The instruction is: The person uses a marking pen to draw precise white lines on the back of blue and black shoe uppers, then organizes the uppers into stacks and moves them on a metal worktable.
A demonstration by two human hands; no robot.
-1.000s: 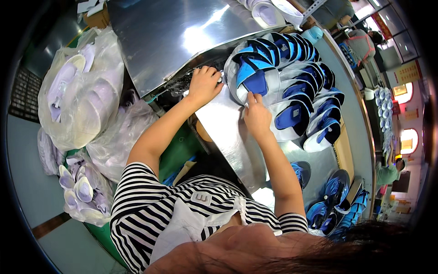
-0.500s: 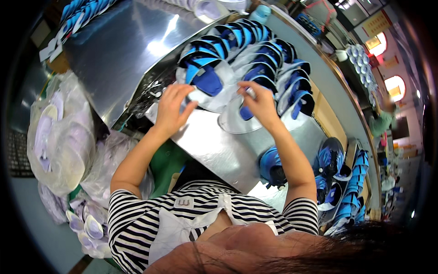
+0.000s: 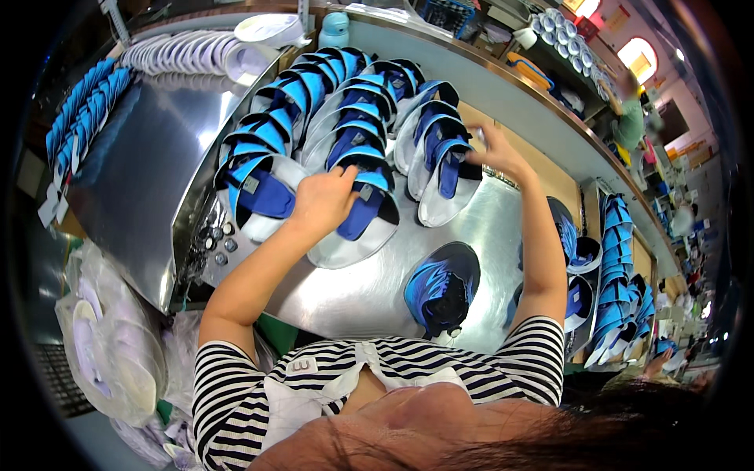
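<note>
Across go both hands: the left hand (image 3: 323, 202) has jumped from the left row (image 3: 263, 192) to the middle row (image 3: 363, 145), touching its front shoe (image 3: 363, 224), grip unclear; the right hand (image 3: 501, 153), fingers parted, seemingly empty, beside the right row (image 3: 450, 174). Three rows nested on the table (image 3: 330, 302); one lone shoe (image 3: 440, 292) remains outside them.

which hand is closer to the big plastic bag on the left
Left. The left hand is ahead and right of the plastic bag; the right hand is much farther right.
</note>
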